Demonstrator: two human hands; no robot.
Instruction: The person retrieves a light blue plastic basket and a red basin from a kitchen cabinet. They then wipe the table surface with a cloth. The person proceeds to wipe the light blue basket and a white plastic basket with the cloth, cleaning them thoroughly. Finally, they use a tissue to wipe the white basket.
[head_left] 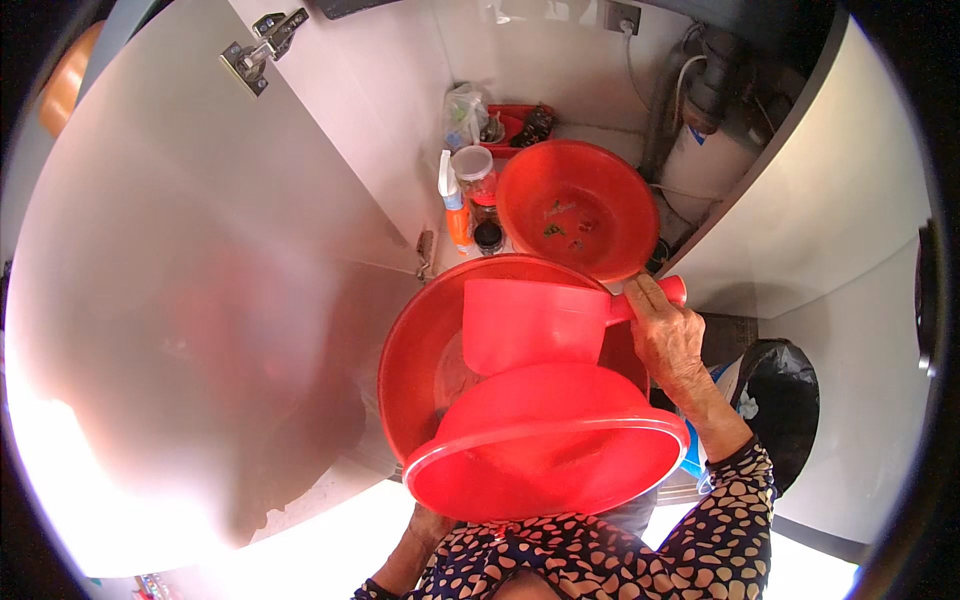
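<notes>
My right hand [668, 335] is closed round the handle of a red plastic water dipper [535, 325]. The dipper's bowl lies in front of a large red basin [402, 345], covering part of it. Close to my body, a smaller bright red basin [550, 470] is tilted, its opening facing me. My left hand [432, 522] is at that basin's lower left rim, with its fingers mostly hidden behind it; it appears to grip the rim. Further off, another red basin [515, 205] with small green scraps inside sits in the open cabinet.
An orange spray bottle [458, 218], a lidded jar [474, 172], a dark-capped jar [488, 235] and a plastic bag [464, 115] stand in the cabinet. The open door [250, 270] is at left. Pipes [712, 75] run at back right. A black-lined bin [782, 410] stands right.
</notes>
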